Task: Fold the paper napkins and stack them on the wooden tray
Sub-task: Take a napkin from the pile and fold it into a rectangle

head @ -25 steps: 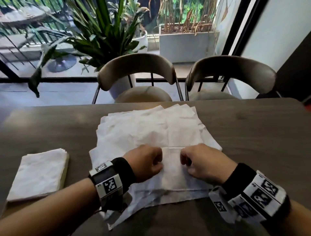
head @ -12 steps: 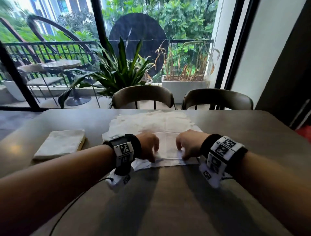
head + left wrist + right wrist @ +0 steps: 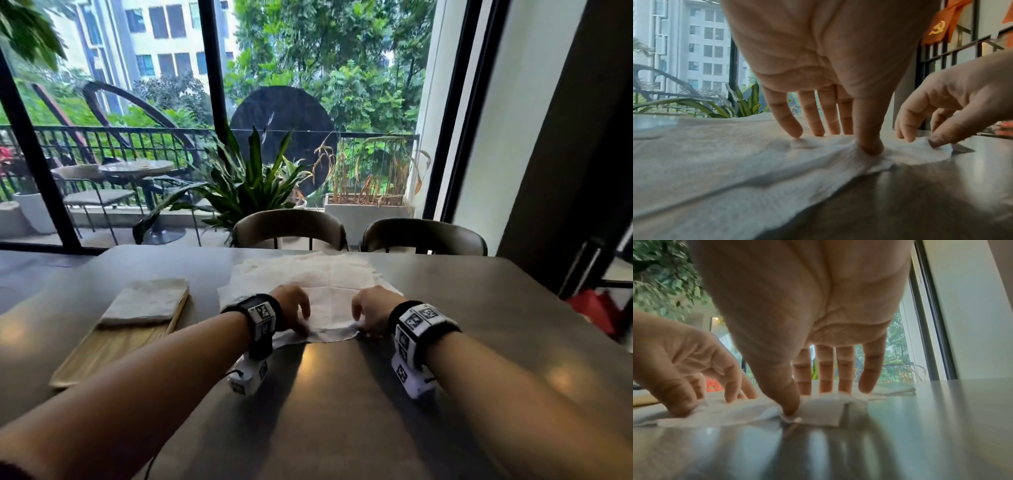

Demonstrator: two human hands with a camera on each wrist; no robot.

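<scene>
A white napkin point(image 3: 330, 308) lies on top of a spread pile of unfolded napkins point(image 3: 301, 270) in the middle of the table. My left hand point(image 3: 301, 322) and right hand point(image 3: 359, 320) sit at its near edge, a hand's width apart. In the left wrist view the left hand point(image 3: 840, 142) has its thumb dug into bunched paper with the fingers set down behind. In the right wrist view the right hand point(image 3: 809, 400) pinches a raised bit of the edge the same way. At the left, a stack of folded napkins point(image 3: 147, 301) rests on the far end of the wooden tray point(image 3: 113, 349).
The dark table point(image 3: 342, 411) stretches bare between me and the napkins. Two chairs point(image 3: 291, 226) point(image 3: 424, 236) stand at its far side, with potted plants and a glass wall behind. A dark wall and a red object point(image 3: 592, 308) are at the right.
Both hands have drawn back from the napkin's middle to its near edge and spread apart. The head view has tipped up, so the table looks farther off.
</scene>
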